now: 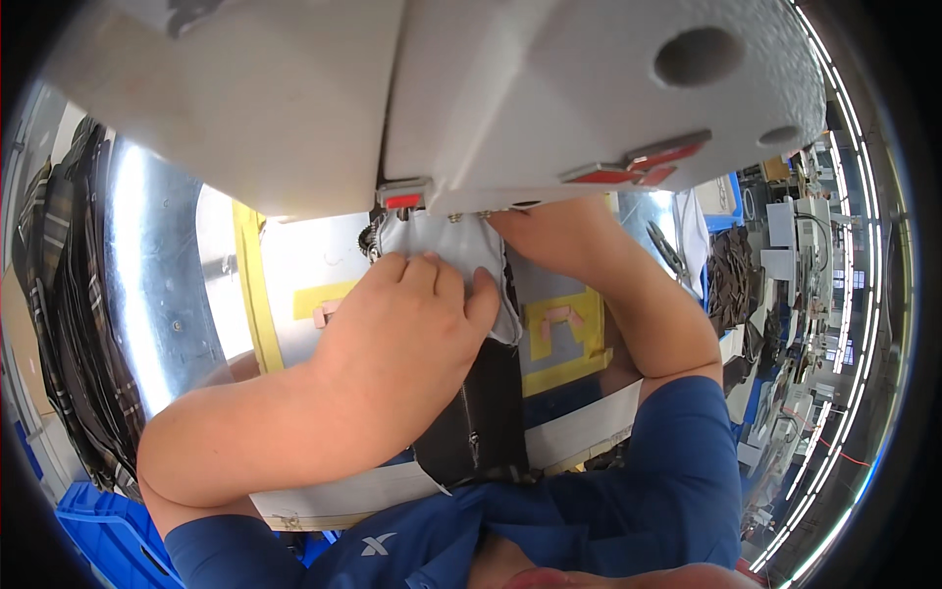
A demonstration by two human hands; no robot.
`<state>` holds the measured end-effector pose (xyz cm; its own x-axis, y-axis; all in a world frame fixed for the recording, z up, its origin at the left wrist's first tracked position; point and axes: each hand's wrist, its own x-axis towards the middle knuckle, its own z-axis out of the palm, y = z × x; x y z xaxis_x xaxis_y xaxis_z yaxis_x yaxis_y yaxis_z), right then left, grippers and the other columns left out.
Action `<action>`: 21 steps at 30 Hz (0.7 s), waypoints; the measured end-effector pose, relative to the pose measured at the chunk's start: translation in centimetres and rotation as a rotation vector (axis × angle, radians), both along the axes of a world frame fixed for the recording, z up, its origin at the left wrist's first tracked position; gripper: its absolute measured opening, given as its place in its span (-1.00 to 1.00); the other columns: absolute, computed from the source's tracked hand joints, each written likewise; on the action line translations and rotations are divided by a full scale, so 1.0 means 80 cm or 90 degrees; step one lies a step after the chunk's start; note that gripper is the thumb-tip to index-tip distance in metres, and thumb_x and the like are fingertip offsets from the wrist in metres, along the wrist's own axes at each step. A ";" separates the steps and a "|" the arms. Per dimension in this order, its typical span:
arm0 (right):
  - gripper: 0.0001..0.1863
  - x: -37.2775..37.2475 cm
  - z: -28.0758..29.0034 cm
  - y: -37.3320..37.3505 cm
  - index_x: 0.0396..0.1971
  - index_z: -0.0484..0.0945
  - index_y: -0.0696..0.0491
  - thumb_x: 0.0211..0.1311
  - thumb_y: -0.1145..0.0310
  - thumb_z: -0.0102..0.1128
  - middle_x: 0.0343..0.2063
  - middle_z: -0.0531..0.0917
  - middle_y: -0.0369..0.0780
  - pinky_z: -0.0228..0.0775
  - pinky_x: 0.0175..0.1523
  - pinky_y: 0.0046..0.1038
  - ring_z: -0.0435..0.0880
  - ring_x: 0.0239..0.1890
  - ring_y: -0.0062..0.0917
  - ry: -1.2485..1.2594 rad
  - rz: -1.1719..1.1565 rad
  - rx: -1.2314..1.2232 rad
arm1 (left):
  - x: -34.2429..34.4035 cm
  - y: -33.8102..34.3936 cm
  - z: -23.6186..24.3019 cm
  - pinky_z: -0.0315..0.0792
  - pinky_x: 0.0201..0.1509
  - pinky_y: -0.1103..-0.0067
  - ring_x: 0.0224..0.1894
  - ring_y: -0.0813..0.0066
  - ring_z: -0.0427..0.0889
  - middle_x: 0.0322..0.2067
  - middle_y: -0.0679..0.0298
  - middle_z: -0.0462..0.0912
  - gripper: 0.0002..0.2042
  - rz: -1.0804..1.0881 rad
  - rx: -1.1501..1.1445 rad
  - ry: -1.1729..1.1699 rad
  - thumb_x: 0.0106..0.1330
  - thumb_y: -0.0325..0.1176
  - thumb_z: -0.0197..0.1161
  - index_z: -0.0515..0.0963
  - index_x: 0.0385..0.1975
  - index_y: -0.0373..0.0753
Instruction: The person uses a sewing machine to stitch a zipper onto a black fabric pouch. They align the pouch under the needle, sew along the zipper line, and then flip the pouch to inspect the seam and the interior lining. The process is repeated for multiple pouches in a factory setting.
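Observation:
Under the large grey sewing machine head [520, 98] lies light grey fabric [437, 236] attached to a long dark piece with a zip [491, 422]. My left hand [422, 324] presses on the light fabric with bent, gathered fingers, gripping it. My right hand [545, 240] reaches under the machine head at the fabric's right side, its fingertips hidden there. A small toothed metal part [369, 238] shows left of the fabric. Yellow tape [549, 373] frames small pink pieces [561, 316] on the work plate.
A pile of dark checked garments [64, 314] hangs at the far left above a blue bin [108, 535]. At the right are scissors [665, 245], a blue tray [726, 191], heaped brown fabric [731, 275] and other workstations along a row of lights.

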<state>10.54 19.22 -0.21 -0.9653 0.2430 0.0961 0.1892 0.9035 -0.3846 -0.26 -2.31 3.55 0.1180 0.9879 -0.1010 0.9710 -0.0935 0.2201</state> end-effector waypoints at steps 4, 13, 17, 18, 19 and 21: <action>-0.77 -0.002 -0.003 0.004 -0.07 0.77 0.02 0.34 0.32 0.30 -0.19 0.81 -0.18 0.60 -0.08 -0.22 0.80 -0.16 -0.23 0.006 0.053 0.113 | -0.003 -0.001 0.000 0.47 0.21 0.37 0.08 0.13 0.65 -0.03 -0.02 0.65 -0.30 -0.004 0.003 -0.023 0.26 -0.11 0.50 0.49 0.35 -0.35; -0.76 -0.005 0.002 -0.003 -0.05 0.76 0.01 0.39 0.29 0.26 -0.15 0.82 -0.16 0.61 -0.02 -0.21 0.80 -0.11 -0.21 -0.085 0.000 0.054 | 0.002 -0.004 0.002 0.47 0.21 0.36 0.09 0.09 0.65 -0.01 -0.07 0.65 -0.30 -0.003 0.000 0.025 0.25 -0.12 0.50 0.51 0.35 -0.35; -0.74 -0.007 0.006 -0.004 -0.04 0.76 0.01 0.38 0.28 0.25 -0.14 0.82 -0.14 0.61 0.00 -0.19 0.80 -0.09 -0.18 -0.103 -0.045 -0.001 | 0.004 -0.006 -0.003 0.47 0.21 0.36 0.09 0.10 0.65 -0.02 -0.07 0.65 -0.31 0.002 0.013 0.032 0.25 -0.13 0.49 0.50 0.36 -0.34; -0.75 -0.006 -0.001 -0.001 -0.07 0.76 0.00 0.37 0.26 0.25 -0.17 0.82 -0.15 0.61 -0.02 -0.20 0.80 -0.11 -0.18 -0.081 -0.042 0.006 | 0.005 -0.006 -0.003 0.47 0.21 0.36 0.09 0.11 0.65 -0.02 -0.06 0.66 -0.31 0.004 0.018 0.031 0.26 -0.14 0.49 0.50 0.36 -0.34; -0.76 -0.004 -0.013 0.004 -0.11 0.76 -0.01 0.35 0.25 0.25 -0.20 0.82 -0.16 0.61 -0.03 -0.21 0.80 -0.14 -0.18 -0.060 -0.038 0.012 | 0.005 -0.006 -0.003 0.47 0.21 0.37 0.10 0.11 0.65 -0.05 -0.04 0.66 -0.32 0.000 0.013 0.034 0.26 -0.14 0.48 0.51 0.35 -0.35; -0.77 -0.007 -0.019 0.003 -0.15 0.77 -0.02 0.34 0.22 0.25 -0.23 0.83 -0.18 0.62 -0.05 -0.22 0.80 -0.17 -0.19 -0.044 -0.047 0.003 | 0.007 -0.006 -0.003 0.47 0.21 0.36 0.11 0.11 0.65 -0.04 -0.04 0.66 -0.32 -0.002 0.007 0.038 0.25 -0.13 0.48 0.52 0.34 -0.35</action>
<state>9.99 19.42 -1.71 -0.9491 0.3134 0.0311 0.2812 0.8876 -0.3647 0.28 -2.75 3.30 0.1158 0.9885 -0.0969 0.9821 -0.0993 0.1600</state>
